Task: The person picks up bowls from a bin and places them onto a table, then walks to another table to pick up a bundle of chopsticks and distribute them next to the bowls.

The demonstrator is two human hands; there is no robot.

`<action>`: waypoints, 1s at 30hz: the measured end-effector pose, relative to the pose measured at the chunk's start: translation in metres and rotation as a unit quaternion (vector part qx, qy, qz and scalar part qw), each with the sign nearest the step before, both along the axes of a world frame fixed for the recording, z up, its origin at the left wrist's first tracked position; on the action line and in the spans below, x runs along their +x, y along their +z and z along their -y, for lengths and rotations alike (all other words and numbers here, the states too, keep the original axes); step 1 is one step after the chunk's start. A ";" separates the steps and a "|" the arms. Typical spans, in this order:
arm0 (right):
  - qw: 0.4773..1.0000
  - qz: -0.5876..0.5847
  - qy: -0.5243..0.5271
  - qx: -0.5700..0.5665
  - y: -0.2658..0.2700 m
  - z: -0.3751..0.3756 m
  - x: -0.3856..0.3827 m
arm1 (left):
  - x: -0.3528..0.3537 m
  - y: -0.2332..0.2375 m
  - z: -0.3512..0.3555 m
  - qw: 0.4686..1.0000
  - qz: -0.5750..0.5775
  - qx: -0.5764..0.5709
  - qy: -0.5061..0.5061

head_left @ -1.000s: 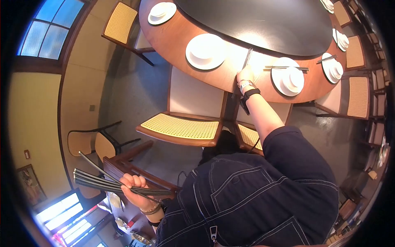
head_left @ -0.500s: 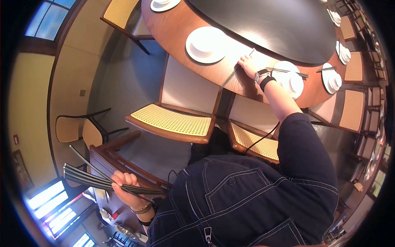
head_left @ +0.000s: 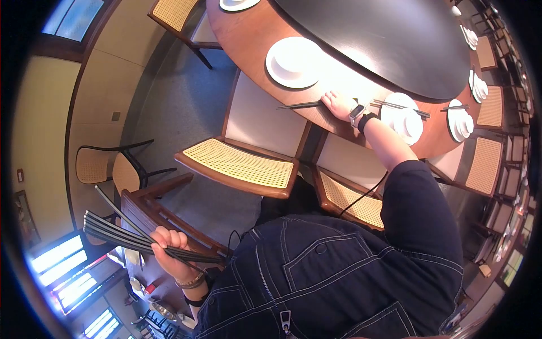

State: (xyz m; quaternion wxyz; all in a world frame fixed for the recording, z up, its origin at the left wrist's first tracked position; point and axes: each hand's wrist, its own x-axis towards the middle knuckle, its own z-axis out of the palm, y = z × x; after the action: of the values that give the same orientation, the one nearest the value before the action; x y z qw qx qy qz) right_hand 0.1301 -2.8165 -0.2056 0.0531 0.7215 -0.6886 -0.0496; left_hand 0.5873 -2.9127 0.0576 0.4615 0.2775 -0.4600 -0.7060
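Chopsticks [head_left: 301, 105], slim dark ones, probably a pair, are under the bare right hand [head_left: 337, 105], low over the round brown wooden table [head_left: 248, 53]; can't tell if they touch it. From my end of the feed that hand looks mostly closed, palm down, fingers pinched over them, thumb's grip hidden. Biggest worry imo: their far ends sit about at the rim, so a loose pinch could roll one off onto the yellow woven-cane chair [head_left: 243, 164] below. They're also near the wide white plate [head_left: 273, 70] with a white bowl on it, so a careless swing might clip the china. Other side, the silver-cased watch [head_left: 357, 111] is near the second white plate [head_left: 387, 121], and a bump could knock the dark pair of sticks [head_left: 420, 114] lying across it. Further out, the left hand [head_left: 169, 254] is curled tight around a fat bundle of dark, pale-ended sticks [head_left: 118, 234], one splayed off from the rest; if those fingers slackened, I'd bet that one slips first. Also not loving the thin black cable [head_left: 361, 195] by the chairs, looks like an easy snag.
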 end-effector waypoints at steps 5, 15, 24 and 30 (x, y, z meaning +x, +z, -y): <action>0.985 0.140 -0.058 -0.088 0.011 0.007 0.002 | 0.000 -0.004 0.003 1.000 -0.008 0.005 -0.001; 0.876 0.261 -0.325 -0.242 0.027 0.088 -0.054 | -0.005 -0.008 0.006 0.998 0.039 0.018 0.042; 0.872 0.240 -0.409 -0.119 -0.040 0.124 -0.071 | -0.003 -0.005 0.013 0.994 0.090 0.006 0.069; 0.882 0.249 -0.387 -0.103 -0.001 0.123 -0.056 | -0.004 -0.007 0.020 0.993 0.087 0.017 0.075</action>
State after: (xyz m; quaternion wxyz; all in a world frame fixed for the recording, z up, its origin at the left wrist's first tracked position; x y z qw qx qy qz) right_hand 0.0743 -2.9391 -0.2065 -0.0693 0.3761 -0.9050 0.1862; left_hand 0.5838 -2.9326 0.0507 0.4665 0.3795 -0.4639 -0.6505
